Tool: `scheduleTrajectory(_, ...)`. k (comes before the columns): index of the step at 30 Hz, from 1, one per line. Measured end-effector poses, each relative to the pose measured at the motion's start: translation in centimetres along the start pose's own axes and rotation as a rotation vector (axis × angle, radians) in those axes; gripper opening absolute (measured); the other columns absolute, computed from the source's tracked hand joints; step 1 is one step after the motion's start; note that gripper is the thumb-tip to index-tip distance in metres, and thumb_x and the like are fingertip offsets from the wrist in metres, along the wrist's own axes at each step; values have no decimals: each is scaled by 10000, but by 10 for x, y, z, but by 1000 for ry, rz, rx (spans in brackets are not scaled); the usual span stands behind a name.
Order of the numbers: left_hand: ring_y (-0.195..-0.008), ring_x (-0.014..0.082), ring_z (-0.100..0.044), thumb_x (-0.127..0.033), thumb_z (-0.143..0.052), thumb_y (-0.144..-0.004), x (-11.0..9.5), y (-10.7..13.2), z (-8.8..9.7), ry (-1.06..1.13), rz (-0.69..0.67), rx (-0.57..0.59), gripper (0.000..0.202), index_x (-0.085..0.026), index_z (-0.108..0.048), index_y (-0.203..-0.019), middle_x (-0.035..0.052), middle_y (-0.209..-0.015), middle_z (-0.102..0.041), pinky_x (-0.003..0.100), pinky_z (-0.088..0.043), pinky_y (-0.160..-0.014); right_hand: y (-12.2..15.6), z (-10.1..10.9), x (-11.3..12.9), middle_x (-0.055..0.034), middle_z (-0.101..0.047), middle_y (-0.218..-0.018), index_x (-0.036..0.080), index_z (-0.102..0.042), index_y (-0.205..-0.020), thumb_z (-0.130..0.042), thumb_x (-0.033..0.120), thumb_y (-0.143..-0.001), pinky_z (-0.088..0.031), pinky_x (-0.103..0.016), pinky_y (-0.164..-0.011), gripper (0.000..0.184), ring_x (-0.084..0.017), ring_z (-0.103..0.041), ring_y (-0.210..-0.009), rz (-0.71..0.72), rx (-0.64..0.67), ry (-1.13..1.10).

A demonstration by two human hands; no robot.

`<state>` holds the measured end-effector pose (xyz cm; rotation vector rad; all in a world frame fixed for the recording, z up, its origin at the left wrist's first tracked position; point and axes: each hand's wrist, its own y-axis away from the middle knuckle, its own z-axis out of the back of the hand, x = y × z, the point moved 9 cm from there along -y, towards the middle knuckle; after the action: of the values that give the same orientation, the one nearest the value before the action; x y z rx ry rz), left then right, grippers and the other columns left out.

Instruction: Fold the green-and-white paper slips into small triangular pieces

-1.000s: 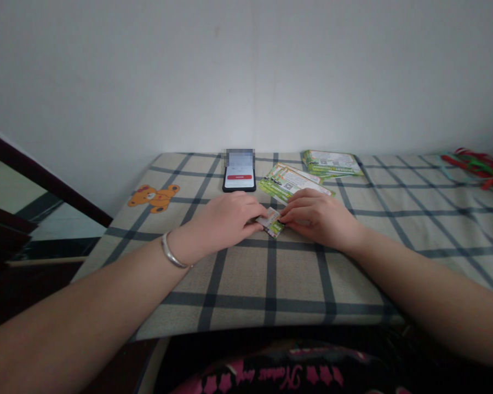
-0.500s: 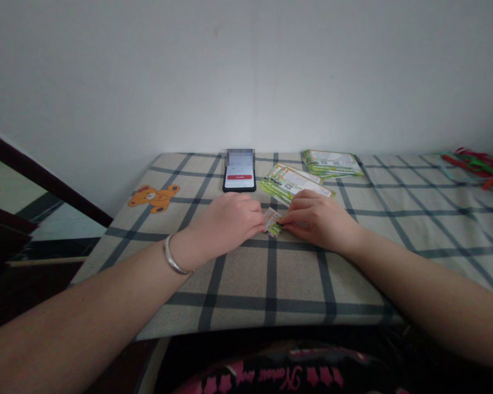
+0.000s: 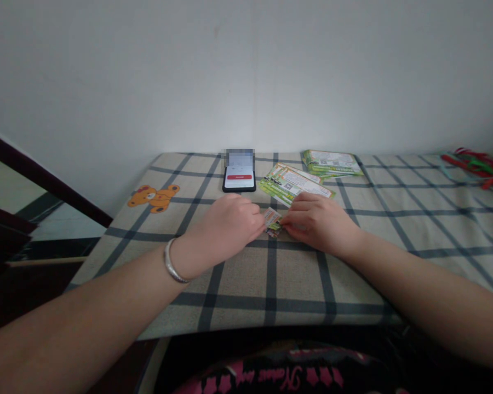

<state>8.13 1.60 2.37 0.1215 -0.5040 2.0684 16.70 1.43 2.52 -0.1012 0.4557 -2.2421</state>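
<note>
A small folded piece of printed paper, green and white, is held low over the checked tablecloth between my two hands. My left hand, with a silver bangle at the wrist, is closed with its fingertips on the paper's left edge. From the other side, my right hand pinches the right edge between thumb and fingers. Just beyond lie several fanned-out green-and-white flyers, partly behind my right hand. The fingertips of my left hand are partly hidden.
Against the wall, a phone with a lit screen lies behind my left hand. A stack of similar flyers sits farther right. An orange bear picture is at the left, and a red and green tangle at the far right.
The folded paper has tilted slightly and shows a little differently between my fingers. Both hands stay in nearly the same place.
</note>
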Motion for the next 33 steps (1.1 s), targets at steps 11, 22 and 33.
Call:
scheduleTrajectory(11,-693,199,-650,-264,-546,-922,16,-2,-5,114,178,-23,209,-182,-686,-789,19,-741,-712,331,-422,-647,-1,1,-17,12,-713,-727,220,-721,-789,-640,228,-818,-363,-341,-810,86,-176,-643,-732,-190,-85,-81)
scheduleTrajectory(22,-788,214,-678,-296,-568,-912,33,-1,-18,277,303,7,202,-210,-749,-889,33,-840,-743,335,-458,-691,2,-9,-34,37,-730,-723,235,-727,-801,-666,200,-774,-393,-348,-859,75,-148,-653,-707,-347,-107,-227)
scheduleTrajectory(33,-822,198,-659,-268,-573,-903,41,-1,-30,463,370,14,198,-181,-750,-891,48,-856,-734,318,-474,-727,2,-21,-42,20,-707,-681,234,-743,-821,-650,229,-790,-418,-351,-829,98,-139,-626,-653,-401,-92,-271)
